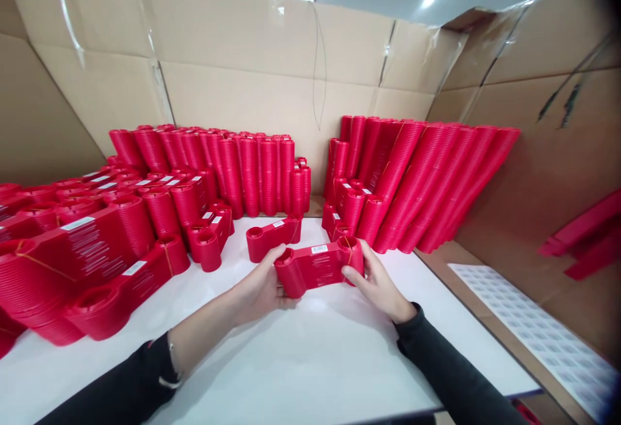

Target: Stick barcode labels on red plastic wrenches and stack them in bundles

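White table (310, 360) bare in front, passage open there. Left side blocked by red bundle stacks (97, 244); right rear blocked by leaning red stacks (417, 179). Narrow gap between them partly taken by single bundle (272, 236). Cardboard walls (242, 43) enclose rear.

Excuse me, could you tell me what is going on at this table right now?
A person holds one red banded bundle just above the white table, left hand at one end, right hand at the other. Similar red stacks stand behind against the cardboard wall. A label sheet lies at right.
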The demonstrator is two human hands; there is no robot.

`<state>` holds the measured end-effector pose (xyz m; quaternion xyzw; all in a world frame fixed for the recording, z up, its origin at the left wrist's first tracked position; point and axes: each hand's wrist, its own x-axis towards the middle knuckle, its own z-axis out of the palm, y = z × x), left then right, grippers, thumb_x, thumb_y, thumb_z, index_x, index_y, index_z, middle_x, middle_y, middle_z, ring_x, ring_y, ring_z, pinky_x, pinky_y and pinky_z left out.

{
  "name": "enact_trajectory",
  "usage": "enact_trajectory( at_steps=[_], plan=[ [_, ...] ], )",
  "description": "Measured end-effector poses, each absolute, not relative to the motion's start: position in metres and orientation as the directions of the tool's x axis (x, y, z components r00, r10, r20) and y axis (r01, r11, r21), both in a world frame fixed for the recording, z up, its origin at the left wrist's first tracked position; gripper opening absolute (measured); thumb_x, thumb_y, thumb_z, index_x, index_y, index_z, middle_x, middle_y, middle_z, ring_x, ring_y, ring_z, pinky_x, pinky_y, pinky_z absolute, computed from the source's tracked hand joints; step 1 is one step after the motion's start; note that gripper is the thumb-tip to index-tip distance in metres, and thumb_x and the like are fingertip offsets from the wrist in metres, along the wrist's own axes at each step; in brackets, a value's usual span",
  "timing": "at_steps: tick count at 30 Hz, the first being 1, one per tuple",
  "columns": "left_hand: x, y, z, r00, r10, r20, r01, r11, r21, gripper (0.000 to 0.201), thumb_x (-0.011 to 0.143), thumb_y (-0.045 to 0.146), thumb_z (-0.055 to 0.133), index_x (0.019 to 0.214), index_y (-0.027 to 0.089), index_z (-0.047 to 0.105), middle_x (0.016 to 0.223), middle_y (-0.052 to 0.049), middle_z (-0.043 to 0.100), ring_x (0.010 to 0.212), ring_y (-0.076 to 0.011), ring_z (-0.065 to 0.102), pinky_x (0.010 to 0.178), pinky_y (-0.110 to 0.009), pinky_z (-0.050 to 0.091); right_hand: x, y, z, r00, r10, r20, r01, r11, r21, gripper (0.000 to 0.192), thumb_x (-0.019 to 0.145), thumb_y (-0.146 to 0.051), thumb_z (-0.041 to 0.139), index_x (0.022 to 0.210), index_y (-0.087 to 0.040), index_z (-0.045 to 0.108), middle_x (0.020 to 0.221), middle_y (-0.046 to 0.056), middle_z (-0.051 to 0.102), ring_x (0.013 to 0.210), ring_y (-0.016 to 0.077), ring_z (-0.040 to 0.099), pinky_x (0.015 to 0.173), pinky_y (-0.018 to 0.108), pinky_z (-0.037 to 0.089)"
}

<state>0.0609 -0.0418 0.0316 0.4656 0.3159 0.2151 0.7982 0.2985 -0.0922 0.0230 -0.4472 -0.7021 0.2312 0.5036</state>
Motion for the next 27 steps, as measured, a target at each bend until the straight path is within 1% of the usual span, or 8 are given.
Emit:
enact_trajectory(
  at_steps=[3, 6, 9, 11, 13, 17, 21, 27],
  plan=[
    [0.076, -0.040, 0.047, 0.751, 0.608, -0.256, -0.103, 0.491, 0.865, 0.067, 0.084, 0.074, 0.026, 0.106, 0.021, 0.060, 0.088, -0.007, 0.067, 0.072, -0.0183, 0.061, 0.072, -0.033, 0.050, 0.300, -0.091, 0.020, 0.087, 0.807, 0.585, 0.392, 0.512, -0.764, 0.035, 0.089, -0.035, 0.056, 0.119, -0.019, 0.050, 0.111, 0.008, 0.063, 0.100, 0.0233, 0.060, 0.089, 0.037, 0.049],
    [0.098, -0.027, 0.065, 0.709, 0.683, -0.175, -0.185, 0.420, 0.889, 0.067, 0.082, 0.076, 0.027, 0.106, 0.021, 0.057, 0.093, -0.008, 0.068, 0.070, -0.0190, 0.063, 0.066, -0.032, 0.050, 0.307, -0.088, 0.031, 0.367, 0.695, 0.619, 0.421, 0.469, -0.776, 0.030, 0.088, -0.040, 0.055, 0.107, -0.018, 0.056, 0.098, 0.007, 0.064, 0.089, 0.0224, 0.061, 0.083, 0.037, 0.049],
    [0.128, -0.007, 0.080, 0.564, 0.823, -0.071, -0.222, 0.234, 0.946, 0.066, 0.083, 0.074, 0.029, 0.114, 0.019, 0.049, 0.108, -0.012, 0.065, 0.084, -0.0230, 0.067, 0.075, -0.036, 0.051, 0.318, -0.085, 0.055, 0.560, 0.504, 0.657, 0.452, 0.479, -0.752, 0.031, 0.088, -0.044, 0.053, 0.104, -0.017, 0.057, 0.095, 0.006, 0.063, 0.086, 0.0217, 0.060, 0.082, 0.037, 0.048],
    [0.149, 0.003, 0.088, 0.457, 0.889, 0.039, -0.246, 0.084, 0.966, 0.059, 0.089, 0.063, 0.029, 0.120, 0.016, 0.044, 0.120, -0.016, 0.061, 0.100, -0.0241, 0.065, 0.084, -0.037, 0.051, 0.323, -0.083, 0.073, 0.612, 0.384, 0.691, 0.493, 0.499, -0.713, 0.032, 0.089, -0.044, 0.052, 0.106, -0.016, 0.057, 0.095, 0.006, 0.062, 0.086, 0.0214, 0.060, 0.082, 0.037, 0.048],
    [0.166, 0.008, 0.096, 0.402, 0.905, 0.139, -0.286, -0.020, 0.958, 0.053, 0.092, 0.056, 0.028, 0.125, 0.017, 0.040, 0.129, -0.016, 0.055, 0.113, -0.0224, 0.059, 0.092, -0.035, 0.048, 0.325, -0.081, 0.087, 0.611, 0.328, 0.721, 0.537, 0.498, -0.681, 0.032, 0.089, -0.044, 0.052, 0.106, -0.016, 0.057, 0.096, 0.007, 0.062, 0.087, 0.0215, 0.060, 0.082, 0.037, 0.047],
    [0.181, -0.002, 0.110, 0.281, 0.863, 0.421, -0.299, -0.338, 0.892, 0.048, 0.093, 0.055, 0.034, 0.133, 0.029, 0.031, 0.136, -0.006, 0.050, 0.121, -0.0203, 0.053, 0.097, -0.034, 0.046, 0.319, -0.079, 0.092, 0.557, 0.444, 0.702, 0.513, 0.480, -0.711, 0.030, 0.090, -0.044, 0.050, 0.103, -0.017, 0.057, 0.093, 0.006, 0.063, 0.084, 0.0218, 0.061, 0.081, 0.038, 0.048],
    [0.175, -0.013, 0.116, 0.215, 0.682, 0.699, -0.053, -0.707, 0.706, 0.048, 0.095, 0.047, 0.038, 0.139, 0.030, 0.030, 0.145, -0.003, 0.042, 0.131, -0.0220, 0.043, 0.109, -0.038, 0.035, 0.316, -0.074, 0.079, 0.520, 0.552, 0.651, 0.401, 0.515, -0.757, 0.034, 0.091, -0.048, 0.045, 0.106, -0.019, 0.056, 0.098, 0.007, 0.065, 0.089, 0.0234, 0.062, 0.080, 0.039, 0.051],
    [0.172, -0.003, 0.125, 0.336, 0.618, 0.710, 0.044, -0.764, 0.644, 0.053, 0.095, 0.046, 0.039, 0.144, 0.031, 0.023, 0.150, -0.002, 0.035, 0.136, -0.0238, 0.036, 0.111, -0.041, 0.032, 0.324, -0.067, 0.068, 0.487, 0.597, 0.638, 0.349, 0.536, -0.769, 0.044, 0.090, -0.055, 0.044, 0.114, -0.020, 0.056, 0.102, 0.008, 0.066, 0.092, 0.0257, 0.063, 0.074, 0.040, 0.055]
  ],
)
